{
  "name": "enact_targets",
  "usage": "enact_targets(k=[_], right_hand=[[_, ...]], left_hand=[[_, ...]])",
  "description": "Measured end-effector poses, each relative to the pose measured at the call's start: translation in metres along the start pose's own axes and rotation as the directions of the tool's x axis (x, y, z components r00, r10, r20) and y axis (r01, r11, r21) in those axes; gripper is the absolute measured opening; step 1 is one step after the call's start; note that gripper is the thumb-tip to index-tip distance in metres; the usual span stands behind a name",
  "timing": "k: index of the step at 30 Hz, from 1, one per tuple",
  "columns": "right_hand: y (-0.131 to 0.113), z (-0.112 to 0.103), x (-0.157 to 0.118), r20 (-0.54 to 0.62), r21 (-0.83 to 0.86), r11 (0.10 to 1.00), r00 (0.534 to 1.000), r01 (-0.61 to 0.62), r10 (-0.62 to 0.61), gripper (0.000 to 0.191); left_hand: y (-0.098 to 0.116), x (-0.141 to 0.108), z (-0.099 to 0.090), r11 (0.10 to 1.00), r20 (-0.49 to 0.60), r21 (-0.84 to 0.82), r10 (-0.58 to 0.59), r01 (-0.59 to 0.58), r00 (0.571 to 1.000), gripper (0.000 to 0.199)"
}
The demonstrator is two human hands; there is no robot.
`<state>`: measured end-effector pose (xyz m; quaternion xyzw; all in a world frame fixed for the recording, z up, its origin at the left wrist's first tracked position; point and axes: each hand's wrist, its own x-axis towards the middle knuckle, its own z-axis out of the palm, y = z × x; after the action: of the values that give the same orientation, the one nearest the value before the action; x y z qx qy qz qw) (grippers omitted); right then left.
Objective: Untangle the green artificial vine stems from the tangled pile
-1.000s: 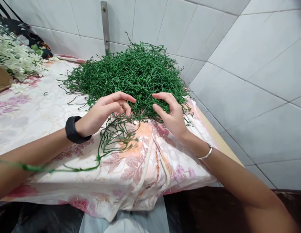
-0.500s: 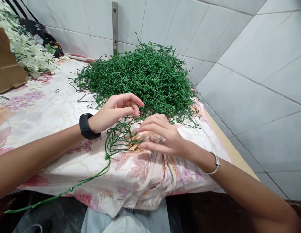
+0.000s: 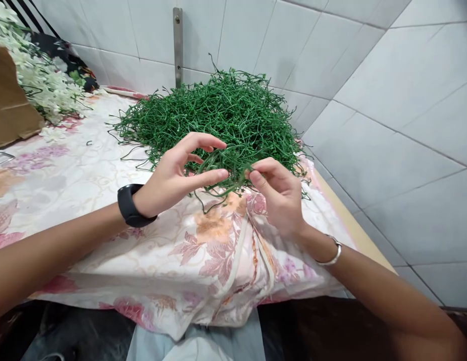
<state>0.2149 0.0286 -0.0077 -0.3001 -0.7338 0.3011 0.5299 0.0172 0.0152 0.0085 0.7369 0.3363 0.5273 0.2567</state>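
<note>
Thin green plastic stems point(image 3: 233, 188), blurred by motion, hang between my hands above the cloth. My right hand point(image 3: 280, 193), with a silver bangle at the wrist, pinches them between thumb and fingertips. On the other side, my left hand point(image 3: 184, 168), wearing a black band, has its thumb and fingers apart around the stems' left part, not closed on them. Behind both hands rises a large heap of tangled green stems point(image 3: 225, 110).
A floral cloth point(image 3: 116, 260) covers the table. White artificial flowers point(image 3: 48, 85) and a brown cardboard piece point(image 3: 11, 105) are at the far left. A tiled wall point(image 3: 387, 150) with a metal strip point(image 3: 178, 47) stands behind and to the right.
The branched stem that lay at the table's front has been lifted up between my hands. My right hand has moved up and right and closed on stems; my left thumb and fingers have spread wider.
</note>
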Motion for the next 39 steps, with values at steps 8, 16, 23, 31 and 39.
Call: enact_targets(k=[8, 16, 23, 31, 39], right_hand=[[0.004, -0.001, 0.001, -0.019, -0.041, 0.998, 0.999, 0.040, -0.041, 0.006], [-0.001, -0.002, 0.000, 0.081, -0.122, 0.984, 0.989, 0.131, -0.122, 0.012], [-0.006, -0.002, -0.001, 0.086, -0.169, 0.971, 0.984, 0.168, -0.156, 0.014], [-0.006, -0.004, 0.001, 0.006, -0.121, 0.989, 0.996, 0.085, -0.084, 0.019], [0.000, -0.002, 0.002, 0.001, -0.208, 0.976, 0.998, 0.068, -0.069, 0.021]], left_hand=[[-0.002, 0.000, 0.002, 0.989, -0.016, -0.007, -0.150, 0.150, 0.989, 0.031], [-0.005, 0.000, 0.000, 0.983, -0.019, -0.017, -0.185, 0.184, 0.983, 0.024], [-0.007, 0.000, -0.001, 0.981, 0.038, -0.053, -0.184, 0.186, 0.982, 0.021], [-0.004, 0.001, 0.003, 0.920, 0.064, -0.285, -0.264, 0.271, 0.963, 0.013], [-0.005, 0.001, 0.002, 0.925, 0.216, -0.247, -0.239, 0.290, 0.947, 0.014]])
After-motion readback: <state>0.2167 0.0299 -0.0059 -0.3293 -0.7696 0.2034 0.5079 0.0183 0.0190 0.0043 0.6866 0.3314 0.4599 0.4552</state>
